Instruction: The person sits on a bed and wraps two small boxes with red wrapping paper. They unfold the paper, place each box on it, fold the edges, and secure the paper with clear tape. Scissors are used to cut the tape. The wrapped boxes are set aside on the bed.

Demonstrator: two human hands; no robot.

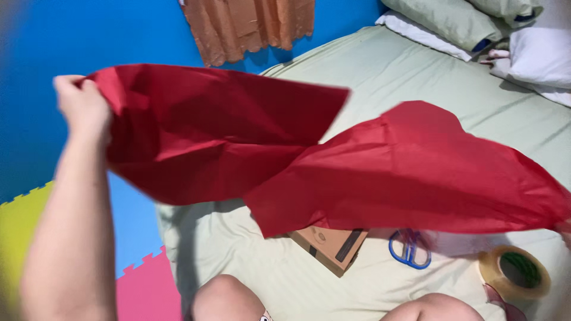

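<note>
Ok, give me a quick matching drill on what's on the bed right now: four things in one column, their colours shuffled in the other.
Things:
1. sheet of paper held up by the left hand
2. scissors, handles
3. box
4. roll of tape

Colours:
A. brown cardboard
B. red
C. clear tan
D. blue

Pairs: 1-B, 2-D, 3-A, 4-C

Open bedsheet [416, 77] beyond red paper [333, 160], box [330, 245], scissors [410, 248], tape roll [514, 272] crowding near edge
</note>
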